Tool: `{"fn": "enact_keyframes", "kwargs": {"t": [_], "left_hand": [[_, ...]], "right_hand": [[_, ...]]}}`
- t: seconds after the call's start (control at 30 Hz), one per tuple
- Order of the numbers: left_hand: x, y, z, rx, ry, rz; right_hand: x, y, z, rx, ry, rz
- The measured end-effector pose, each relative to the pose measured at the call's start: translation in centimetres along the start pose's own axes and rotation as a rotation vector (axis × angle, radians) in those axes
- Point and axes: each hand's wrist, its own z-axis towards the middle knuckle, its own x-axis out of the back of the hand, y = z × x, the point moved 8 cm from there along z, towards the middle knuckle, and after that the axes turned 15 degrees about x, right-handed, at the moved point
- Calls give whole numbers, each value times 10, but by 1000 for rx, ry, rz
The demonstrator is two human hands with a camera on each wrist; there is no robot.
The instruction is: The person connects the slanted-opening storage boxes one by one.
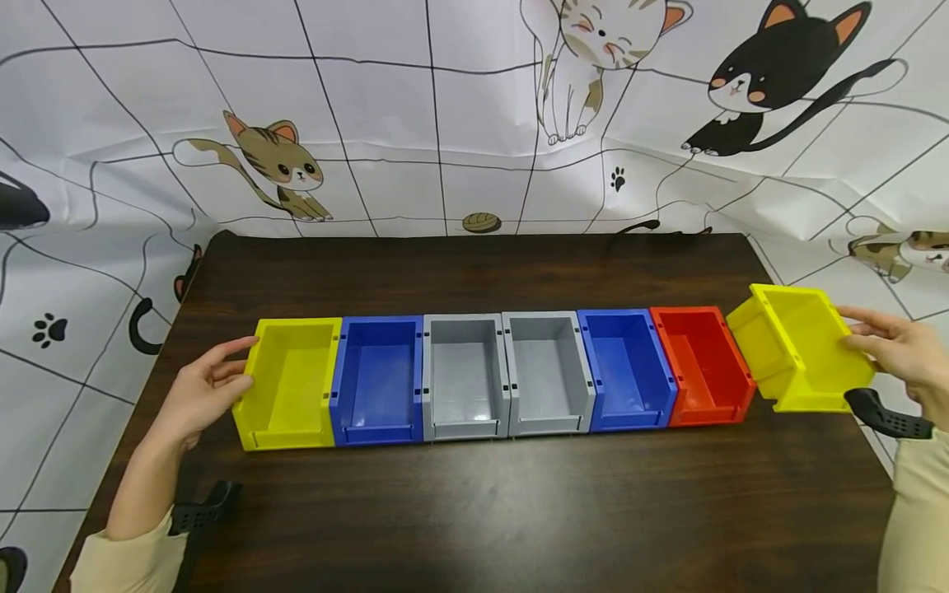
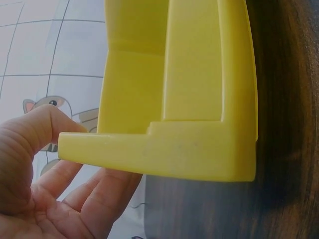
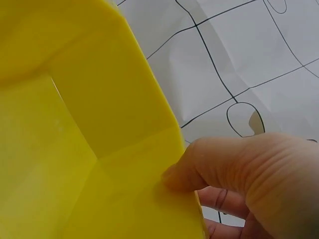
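Seven open-fronted plastic storage bins form a line, the outer two yellow. My left hand (image 1: 206,387) pinches the side wall of the left yellow bin (image 1: 292,387), which stands on the table. In the left wrist view the thumb bends over that bin's (image 2: 194,149) wall, with the other fingers along its outer side. At the far right my right hand (image 1: 900,346) grips the outer wall of the other yellow bin (image 1: 815,338), tilted beside the red bin (image 1: 704,362). The right wrist view shows its thumb (image 3: 184,172) inside the wall and fingers outside.
Between the yellow bins stand a blue bin (image 1: 378,379), two grey bins (image 1: 465,375), a second blue bin (image 1: 626,366) and the red one, side by side. The dark wooden table (image 1: 474,511) meets a white cat-print cloth (image 1: 385,107) at the back.
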Motion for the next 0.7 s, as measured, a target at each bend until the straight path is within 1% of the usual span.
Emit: {"fn": "enact_keyframes", "kwargs": {"t": [0.03, 0.07, 0.1, 0.2, 0.3, 0.37, 0.5, 0.53, 0.6, 0.7], "left_hand": [[1, -1, 0, 19, 9, -13], [1, 0, 0, 19, 11, -11], [1, 2, -2, 5, 6, 10], [0, 4, -3, 10, 5, 15], [-1, 5, -4, -6, -12, 27], [-1, 2, -3, -9, -5, 24], [-2, -36, 24, -12, 17, 10], [-2, -42, 29, -11, 22, 6], [-3, -50, 36, -8, 14, 2], [-4, -33, 23, -6, -5, 5]], "right_hand": [[0, -1, 1, 1, -5, -18], [0, -1, 2, 2, -9, -35], [0, -2, 4, 7, -15, -48], [1, -2, 6, 10, -17, -67], [2, -1, 7, 13, -12, -51], [2, -1, 7, 12, -8, -45], [0, -5, 7, -1, -22, -56], [0, -5, 8, -5, -25, -66], [0, -4, 9, -7, -29, -72], [1, -2, 10, -4, -26, -71]]}}
